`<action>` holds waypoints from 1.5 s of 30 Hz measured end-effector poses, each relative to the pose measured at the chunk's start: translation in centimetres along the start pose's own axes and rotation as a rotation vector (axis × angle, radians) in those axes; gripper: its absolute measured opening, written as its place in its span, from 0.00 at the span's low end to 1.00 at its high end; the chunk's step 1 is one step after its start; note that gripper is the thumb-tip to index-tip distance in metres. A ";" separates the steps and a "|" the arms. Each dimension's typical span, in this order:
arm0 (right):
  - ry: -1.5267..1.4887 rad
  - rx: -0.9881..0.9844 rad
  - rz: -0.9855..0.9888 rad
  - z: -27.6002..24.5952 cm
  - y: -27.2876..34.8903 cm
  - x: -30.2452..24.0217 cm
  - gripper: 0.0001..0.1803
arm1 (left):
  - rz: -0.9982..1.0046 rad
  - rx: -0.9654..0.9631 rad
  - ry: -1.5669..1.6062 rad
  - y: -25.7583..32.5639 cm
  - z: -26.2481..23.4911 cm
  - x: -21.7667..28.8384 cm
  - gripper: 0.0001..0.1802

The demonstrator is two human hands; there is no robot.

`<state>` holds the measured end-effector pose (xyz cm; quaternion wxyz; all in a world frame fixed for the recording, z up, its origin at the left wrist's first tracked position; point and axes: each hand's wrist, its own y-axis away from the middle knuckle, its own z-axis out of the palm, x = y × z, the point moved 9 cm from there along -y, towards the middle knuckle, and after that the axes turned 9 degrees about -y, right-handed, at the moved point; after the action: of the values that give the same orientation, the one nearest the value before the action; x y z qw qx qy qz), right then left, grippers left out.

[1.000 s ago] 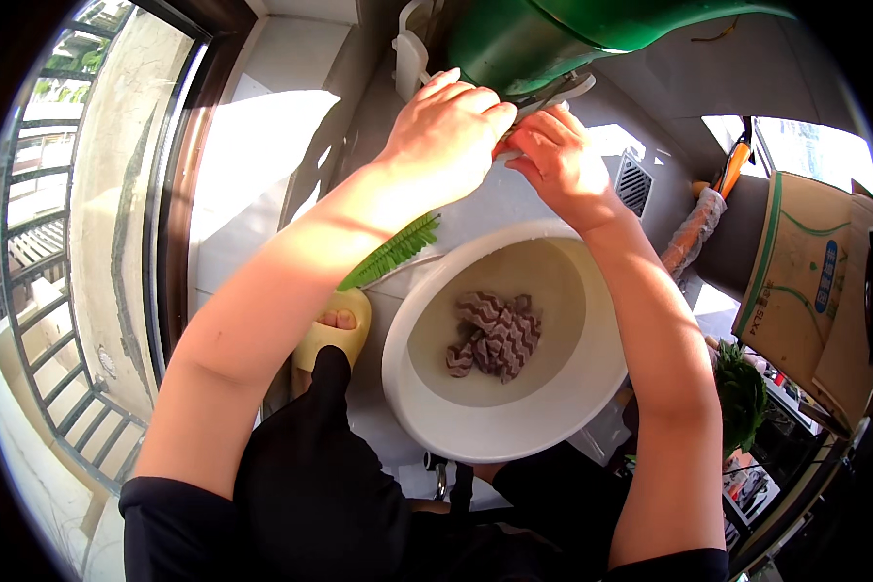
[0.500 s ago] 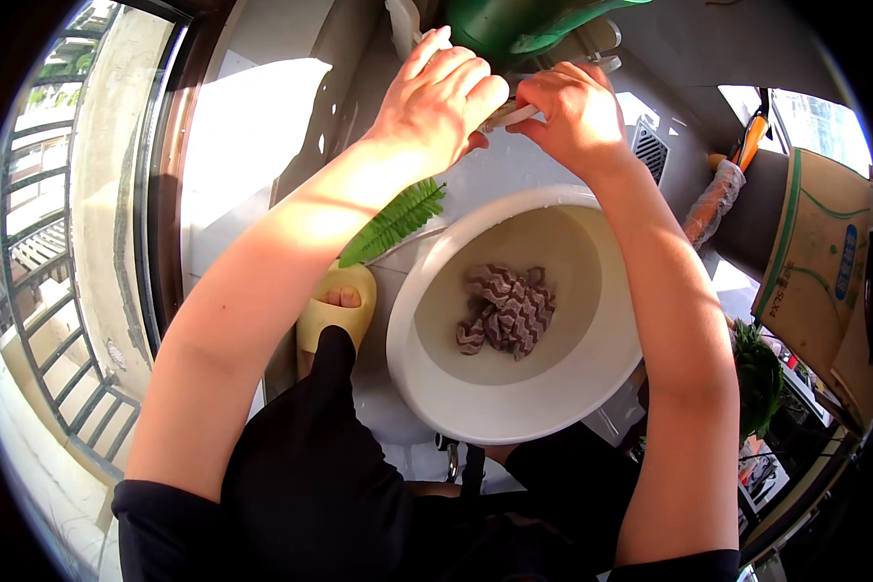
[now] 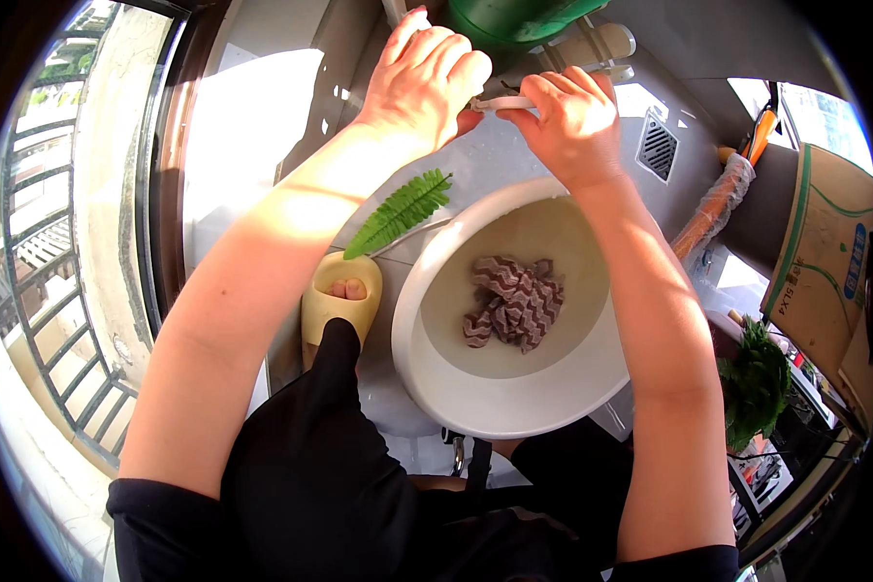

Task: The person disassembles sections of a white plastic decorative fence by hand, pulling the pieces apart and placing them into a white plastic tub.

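Observation:
Both my hands are raised over the far side of the basin, closed on a short pale strip [image 3: 503, 103] that spans the gap between them. My left hand [image 3: 420, 82] grips its left end, knuckles up. On the right end, the thumb and fingers of my right hand [image 3: 570, 121] are pinched together. What the strip belongs to is hidden. Under my right forearm stands a white basin [image 3: 420, 364], where a crumpled brown-and-pink zigzag cloth [image 3: 516, 303] lies in cloudy water. Just beyond my hands is a green container [image 3: 514, 21].
A green fern frond [image 3: 398, 213] lies near my yellow slipper [image 3: 341, 301]. At the right are a floor drain [image 3: 657, 148], a plastic-wrapped orange object [image 3: 713, 209], a cardboard box [image 3: 820, 247] and leafy greenery [image 3: 755, 383]. A railing [image 3: 68, 359] runs along the left.
My hands have drawn slightly apart, showing more of the pale strip between them. The view has shifted a little, uncovering more of the drain. The cloth stays in the basin.

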<state>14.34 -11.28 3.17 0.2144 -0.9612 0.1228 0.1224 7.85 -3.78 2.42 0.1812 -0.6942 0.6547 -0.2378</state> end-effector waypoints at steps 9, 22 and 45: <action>0.049 0.176 -0.021 -0.7 0.3 -1.1 0.14 | -0.008 -0.036 0.014 0.0 0.1 -0.9 0.29; 0.030 -0.060 0.024 1.1 -1.7 -0.5 0.11 | -0.001 -0.011 0.054 0.1 -0.1 -0.3 0.30; 0.095 -0.351 0.232 1.5 -1.9 4.0 0.11 | -0.003 -0.015 0.016 0.2 0.2 -1.7 0.26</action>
<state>18.31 -9.70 1.40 0.0220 -0.9679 0.2196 0.1202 7.70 -2.08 2.00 0.1703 -0.6947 0.6569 -0.2386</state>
